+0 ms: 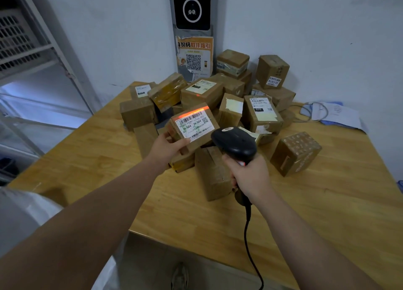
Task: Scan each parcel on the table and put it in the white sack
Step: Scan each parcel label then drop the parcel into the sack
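Two grips: left fingers (184, 141) clasp a taped cardboard parcel (194, 124), right fingers (228, 162) a black scanner (235, 143).

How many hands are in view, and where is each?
2. The left hand holds the labelled parcel over the pile; the right hand grips the black scanner, aimed at it. No other seems hidden.

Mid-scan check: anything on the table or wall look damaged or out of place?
The wall poster is torn along its top edge. Just beyond the scanner, one parcel's label looks ripped and peeling. The parcels lie in a jumbled, tilted heap.
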Demonstrator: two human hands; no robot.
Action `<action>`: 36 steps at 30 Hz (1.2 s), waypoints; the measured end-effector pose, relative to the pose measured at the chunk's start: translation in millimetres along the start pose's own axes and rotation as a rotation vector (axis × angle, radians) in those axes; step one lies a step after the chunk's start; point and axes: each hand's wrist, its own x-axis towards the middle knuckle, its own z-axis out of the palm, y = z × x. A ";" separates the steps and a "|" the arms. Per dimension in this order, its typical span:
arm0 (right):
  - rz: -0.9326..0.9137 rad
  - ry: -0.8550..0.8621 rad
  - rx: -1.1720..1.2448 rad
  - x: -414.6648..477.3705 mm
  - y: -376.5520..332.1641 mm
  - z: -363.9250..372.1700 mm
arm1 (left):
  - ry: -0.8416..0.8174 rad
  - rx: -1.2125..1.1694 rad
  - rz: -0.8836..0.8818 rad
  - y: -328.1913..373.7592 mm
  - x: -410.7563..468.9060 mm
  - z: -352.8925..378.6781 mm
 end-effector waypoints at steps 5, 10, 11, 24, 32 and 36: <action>0.009 -0.006 0.006 -5.2 12.5 1.4 | -0.032 -0.044 -0.055 -0.1 -2.1 1.9; 0.009 -0.032 -0.005 -9.2 14.5 -0.5 | -0.043 -0.050 -0.065 -0.4 -2.3 0.2; 0.010 -0.032 -0.003 -9.5 14.4 -1.1 | -0.040 -0.052 -0.064 -0.2 -2.6 0.2; 0.001 -0.034 -0.030 -12.3 -2.5 -0.1 | 0.033 0.015 0.008 -0.6 -2.4 1.4; 0.033 -0.039 -0.065 -10.6 -11.5 0.5 | 0.060 0.063 0.059 -1.9 -1.9 -6.0; 0.000 -0.034 -0.125 -2.3 -26.8 -8.8 | 0.075 0.045 0.076 -5.3 1.6 -10.5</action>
